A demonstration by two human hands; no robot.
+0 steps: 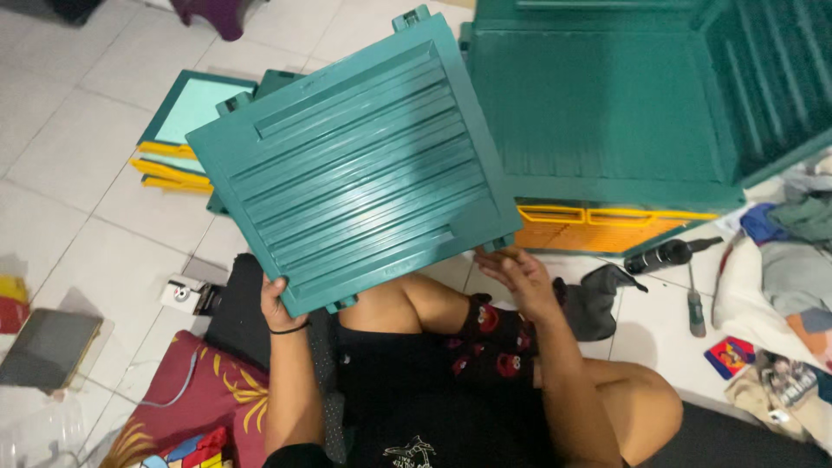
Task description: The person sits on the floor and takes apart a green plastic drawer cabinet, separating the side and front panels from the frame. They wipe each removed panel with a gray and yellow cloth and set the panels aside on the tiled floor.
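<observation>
Head view: the left hand (276,305) clasps its grip around the lower left corner of a teal ribbed plastic panel (355,165), held tilted above the lap. The right hand (518,276), fingers spread, touches the panel's lower right corner, beside the teal plastic cabinet (607,113) on the white tiled floor (78,173).

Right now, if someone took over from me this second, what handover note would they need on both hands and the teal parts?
Left hand: grips the lower left corner of the ribbed teal panel, held up and tilted above the lap.
Right hand: open, fingers at the panel's lower right corner, touching rather than clamping.
Teal cabinet shell: lies open on the floor ahead, orange-yellow parts along its near edge.
More framed panels lie on the tiles to the left; a screwdriver lies to the right.
Done: shell partly built. Left: this panel is not yet attached.
</observation>
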